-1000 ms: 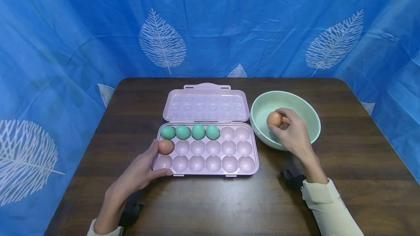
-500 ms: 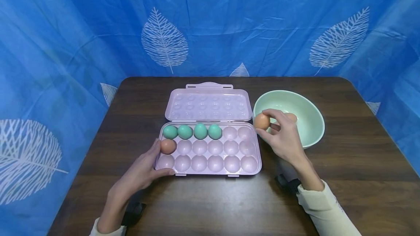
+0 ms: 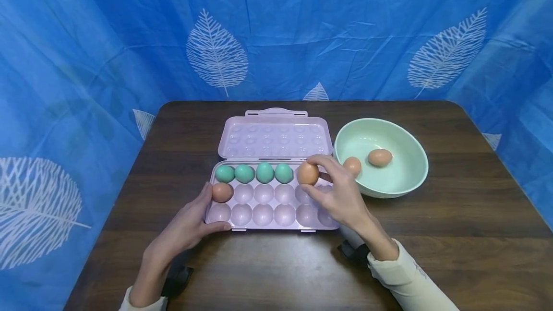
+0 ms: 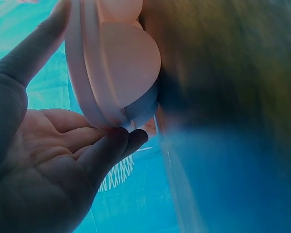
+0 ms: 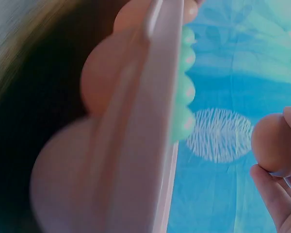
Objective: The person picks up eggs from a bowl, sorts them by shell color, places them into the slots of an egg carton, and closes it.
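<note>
A brown egg [image 3: 307,173] is pinched between the thumb and fingers of my right hand [image 3: 339,196], over the right end of the back row of a lilac plastic egg carton [image 3: 263,227]. In the right wrist view this egg [image 5: 271,145] shows off to the side of the carton [image 5: 140,121], apart from it. My left hand [image 3: 183,227] grips the carton's front left corner, thumb along the front edge and fingers at the left side. Several green eggs [image 3: 264,173] fill the left part of the back row. Another brown egg [image 3: 222,192] sits at the left of the middle row.
A pale green bowl [image 3: 406,176] stands right of the carton with two brown eggs [image 3: 380,157] in it. The carton's lid [image 3: 276,136] lies folded back behind it. A blue leaf-patterned curtain [image 3: 276,52] hangs behind the dark wooden table [image 3: 281,272].
My right hand has lifted the brown egg out of the bowl and carried it left over the carton. My left hand has stayed at the carton's corner.
</note>
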A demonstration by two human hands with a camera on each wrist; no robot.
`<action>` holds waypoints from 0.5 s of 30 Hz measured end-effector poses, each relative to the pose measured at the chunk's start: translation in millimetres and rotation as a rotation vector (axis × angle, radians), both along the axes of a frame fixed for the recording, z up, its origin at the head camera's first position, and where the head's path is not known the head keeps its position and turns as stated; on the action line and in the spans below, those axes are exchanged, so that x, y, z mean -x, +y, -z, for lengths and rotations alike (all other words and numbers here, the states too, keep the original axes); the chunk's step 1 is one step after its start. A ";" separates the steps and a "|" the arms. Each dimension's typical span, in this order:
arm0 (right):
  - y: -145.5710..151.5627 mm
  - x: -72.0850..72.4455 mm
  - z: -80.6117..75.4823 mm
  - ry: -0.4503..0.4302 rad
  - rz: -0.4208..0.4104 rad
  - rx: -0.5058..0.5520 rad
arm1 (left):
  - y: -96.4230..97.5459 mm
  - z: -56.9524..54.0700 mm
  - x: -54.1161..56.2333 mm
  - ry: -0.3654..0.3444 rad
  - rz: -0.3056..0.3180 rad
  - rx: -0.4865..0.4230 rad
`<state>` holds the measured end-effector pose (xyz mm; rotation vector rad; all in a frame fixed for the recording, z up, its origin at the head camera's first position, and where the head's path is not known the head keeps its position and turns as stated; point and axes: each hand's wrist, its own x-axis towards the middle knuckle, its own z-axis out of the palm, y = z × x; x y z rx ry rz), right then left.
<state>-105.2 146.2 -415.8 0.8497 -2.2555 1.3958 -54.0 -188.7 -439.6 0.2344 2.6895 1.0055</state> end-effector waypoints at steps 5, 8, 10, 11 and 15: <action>-18.1 -2.2 0.4 0.027 -0.034 -0.034 | 0.1 -0.3 0.2 0.007 0.003 0.001; -29.9 -3.9 2.5 0.018 -0.060 -0.034 | 0.3 -0.7 -0.2 0.013 0.005 -0.003; -38.4 -4.3 4.7 0.002 -0.075 -0.016 | 0.7 -0.9 -0.2 0.016 0.005 -0.005; -43.0 -4.2 6.3 -0.010 -0.081 -0.002 | 0.9 -1.2 -0.4 0.019 0.006 -0.005; -61.7 -2.9 14.3 -0.057 -0.109 0.029 | 1.2 -1.9 -0.7 0.032 0.011 0.000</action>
